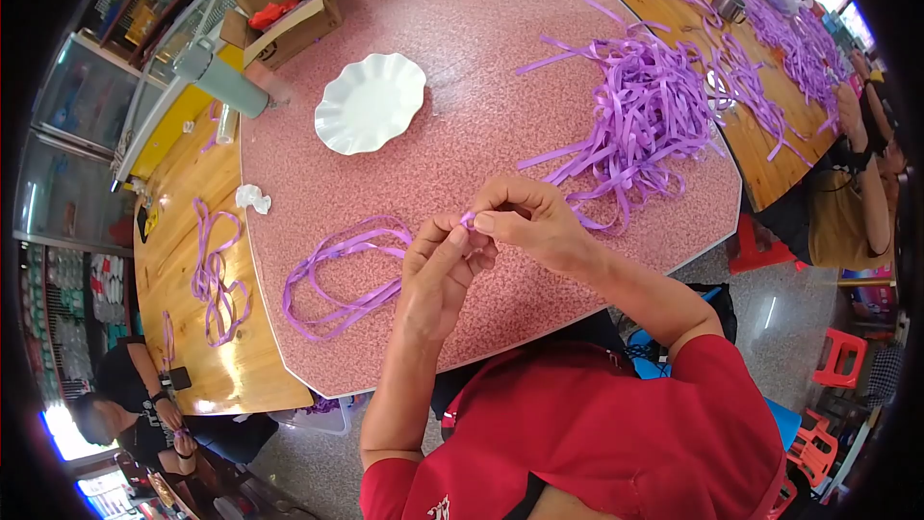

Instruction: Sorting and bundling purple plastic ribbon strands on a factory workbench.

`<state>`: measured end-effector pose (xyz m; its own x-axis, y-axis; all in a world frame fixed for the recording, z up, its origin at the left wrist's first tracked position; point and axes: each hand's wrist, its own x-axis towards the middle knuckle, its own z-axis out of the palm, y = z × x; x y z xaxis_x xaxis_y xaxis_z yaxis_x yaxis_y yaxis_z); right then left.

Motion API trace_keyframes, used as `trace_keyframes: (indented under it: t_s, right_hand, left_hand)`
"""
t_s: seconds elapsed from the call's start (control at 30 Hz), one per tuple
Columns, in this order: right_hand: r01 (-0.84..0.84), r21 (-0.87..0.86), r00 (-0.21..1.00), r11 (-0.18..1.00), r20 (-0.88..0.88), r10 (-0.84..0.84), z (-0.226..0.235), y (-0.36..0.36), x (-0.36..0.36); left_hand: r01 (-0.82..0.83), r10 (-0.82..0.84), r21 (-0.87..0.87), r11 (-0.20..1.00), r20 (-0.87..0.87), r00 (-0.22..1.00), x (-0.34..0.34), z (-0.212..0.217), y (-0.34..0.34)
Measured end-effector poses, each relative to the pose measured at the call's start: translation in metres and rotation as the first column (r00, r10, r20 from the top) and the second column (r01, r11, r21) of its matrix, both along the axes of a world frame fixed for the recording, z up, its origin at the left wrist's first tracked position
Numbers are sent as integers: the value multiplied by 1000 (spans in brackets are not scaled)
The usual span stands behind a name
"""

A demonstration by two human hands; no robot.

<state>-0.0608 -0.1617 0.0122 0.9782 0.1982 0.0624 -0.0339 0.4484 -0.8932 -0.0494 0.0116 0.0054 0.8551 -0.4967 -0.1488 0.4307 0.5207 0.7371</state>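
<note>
Both my hands meet over the near middle of the pink speckled table (462, 164). My left hand (445, 265) pinches a purple ribbon (468, 221) at its fingertips, and my right hand (529, 221) grips the same piece with thumb and forefinger. Most of what lies between the fingers is hidden. Beside my left hand, a looped purple ribbon (313, 279) rests on the tabletop. Beyond my right hand spreads a large tangled heap of purple ribbons (654, 111).
Farther off stand a white scalloped plate (371, 101), a grey-green tumbler (226, 82) and an open cardboard box (294, 24). A crumpled tissue (253, 198) lies at the left edge. Wooden tables at both sides carry more ribbons (214, 274); a person (135, 390) works at left, another (852, 173) at right.
</note>
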Motion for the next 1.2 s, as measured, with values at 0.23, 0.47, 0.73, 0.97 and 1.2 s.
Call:
trace_keyframes:
  t_s: [0.23, 0.47, 0.73, 0.97, 1.2]
  right_hand:
    - [228, -507, 911, 831, 413, 2, 6, -6, 2]
    - [480, -476, 753, 737, 654, -68, -3, -2, 6]
    - [557, -431, 736, 710, 652, -181, -6, 1, 4]
    - [698, -453, 597, 554, 795, -102, -7, 2, 1]
    - [116, -330, 993, 937, 38, -110, -6, -5, 0]
  left_hand:
    - [-13, 8, 84, 996, 53, 999, 6, -2, 6]
    - [-145, 110, 189, 971, 184, 977, -3, 1, 1]
    - [-410, 222, 347, 843, 470, 854, -8, -8, -11]
    - [-566, 118, 466, 680, 693, 712, -2, -11, -11]
    - [-346, 72, 464, 815, 511, 856, 1, -9, -7]
